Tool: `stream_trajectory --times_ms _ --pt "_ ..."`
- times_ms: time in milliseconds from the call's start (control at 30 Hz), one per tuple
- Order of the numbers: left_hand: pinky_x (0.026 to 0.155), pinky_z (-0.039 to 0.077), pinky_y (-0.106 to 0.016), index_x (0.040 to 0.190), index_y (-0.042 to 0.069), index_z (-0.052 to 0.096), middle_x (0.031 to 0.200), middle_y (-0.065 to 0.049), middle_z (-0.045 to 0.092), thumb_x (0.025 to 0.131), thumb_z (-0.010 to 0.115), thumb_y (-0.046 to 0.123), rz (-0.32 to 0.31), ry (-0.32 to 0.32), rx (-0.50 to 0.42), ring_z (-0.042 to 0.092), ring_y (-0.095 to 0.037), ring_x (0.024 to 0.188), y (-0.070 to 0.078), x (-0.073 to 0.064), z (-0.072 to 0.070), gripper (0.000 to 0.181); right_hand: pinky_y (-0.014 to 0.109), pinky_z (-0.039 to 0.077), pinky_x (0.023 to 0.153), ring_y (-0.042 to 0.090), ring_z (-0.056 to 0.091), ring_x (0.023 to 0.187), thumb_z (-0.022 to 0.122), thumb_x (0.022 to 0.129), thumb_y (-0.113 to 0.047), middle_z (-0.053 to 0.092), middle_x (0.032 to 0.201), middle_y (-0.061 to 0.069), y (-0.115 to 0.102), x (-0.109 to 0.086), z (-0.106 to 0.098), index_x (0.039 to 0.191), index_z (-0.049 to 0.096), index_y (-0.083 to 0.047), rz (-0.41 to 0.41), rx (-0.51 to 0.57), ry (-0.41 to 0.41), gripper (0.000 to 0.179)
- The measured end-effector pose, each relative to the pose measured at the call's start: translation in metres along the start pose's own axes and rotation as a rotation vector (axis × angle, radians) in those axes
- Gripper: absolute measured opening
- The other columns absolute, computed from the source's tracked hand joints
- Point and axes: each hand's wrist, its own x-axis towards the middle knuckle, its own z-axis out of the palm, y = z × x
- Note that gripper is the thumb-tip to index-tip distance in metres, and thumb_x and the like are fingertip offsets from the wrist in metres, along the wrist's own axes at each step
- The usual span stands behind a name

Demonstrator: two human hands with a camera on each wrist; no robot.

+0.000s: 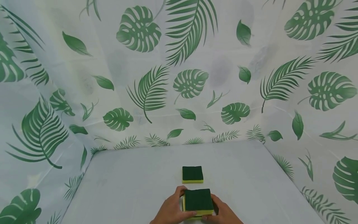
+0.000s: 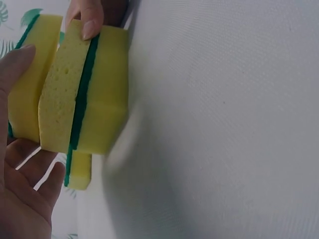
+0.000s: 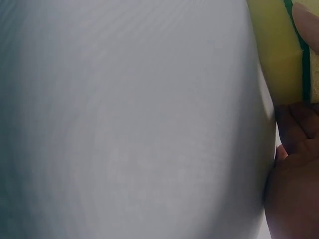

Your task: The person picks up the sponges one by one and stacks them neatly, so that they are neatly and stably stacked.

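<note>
Sponges with dark green scouring sides are stacked near the table's front edge. My left hand (image 1: 172, 208) grips the top sponge (image 1: 198, 200), thumb on its near side and fingers round the left. In the left wrist view this sponge leans at a slight gap from a paler, porous yellow layer (image 2: 61, 94). Beneath that come a green layer and the yellow bottom sponge (image 2: 107, 94), which lies on the table. From the right, my right hand (image 1: 222, 211) holds the lower part of the stack, its thumb (image 2: 91, 20) at the porous layer.
Another green-and-yellow sponge (image 1: 192, 174) lies behind the stack, green side up. The white table (image 1: 126, 186) is bordered at the back and sides by hanging white fabric (image 1: 218, 93) printed with green leaves.
</note>
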Motion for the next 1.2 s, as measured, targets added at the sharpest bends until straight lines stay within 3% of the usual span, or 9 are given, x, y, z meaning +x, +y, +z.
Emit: stream_trajectory --times_ms 100,367,667,1033,1200 --pt "0.098 0.057 -0.047 0.146 0.011 0.047 0.138 -0.006 0.066 0.085 0.087 0.059 0.001 -0.004 -0.001 0.067 -0.023 0.123 0.000 -0.001 0.000 0.087 0.059 0.049 0.099 0.036 0.061 0.125 0.083 0.096 -0.036 0.061 0.146 0.020 -0.001 0.000 0.001 0.161 0.035 0.006 0.001 -0.024 0.005 0.091" --pt "0.101 0.056 -0.048 0.146 0.009 0.045 0.141 -0.010 0.064 0.087 0.087 0.054 0.026 -0.018 0.001 0.066 -0.028 0.126 -0.002 -0.002 -0.002 0.085 0.072 0.042 0.105 0.046 0.052 0.137 0.086 0.091 -0.043 0.055 0.153 0.021 -0.003 0.001 0.004 0.160 0.041 0.002 0.039 -0.085 0.043 0.093" --pt "0.103 0.054 -0.055 0.148 0.009 0.045 0.143 -0.012 0.063 0.085 0.089 0.056 -0.043 -0.006 -0.011 0.066 -0.030 0.125 -0.001 0.000 0.005 0.090 0.071 0.043 0.105 0.042 0.053 0.136 0.086 0.092 -0.038 0.056 0.153 0.019 -0.003 0.001 0.003 0.161 0.040 0.001 0.045 -0.039 0.032 0.092" --pt "0.098 0.056 -0.054 0.151 0.009 0.043 0.142 -0.010 0.063 0.085 0.088 0.057 -0.026 0.015 -0.024 0.066 -0.031 0.124 -0.003 -0.002 0.009 0.093 0.062 0.048 0.099 0.036 0.058 0.128 0.084 0.094 -0.038 0.058 0.149 0.019 -0.001 0.001 0.001 0.162 0.037 0.003 0.011 -0.036 0.016 0.092" --pt "0.104 0.051 -0.063 0.159 0.017 0.036 0.156 -0.011 0.053 0.091 0.081 0.061 -0.042 0.040 -0.103 0.058 -0.034 0.135 -0.006 -0.002 0.009 0.093 0.050 0.052 0.093 0.031 0.062 0.117 0.084 0.095 -0.031 0.063 0.140 0.015 -0.001 0.000 0.001 0.162 0.034 0.005 -0.012 0.040 -0.015 0.090"
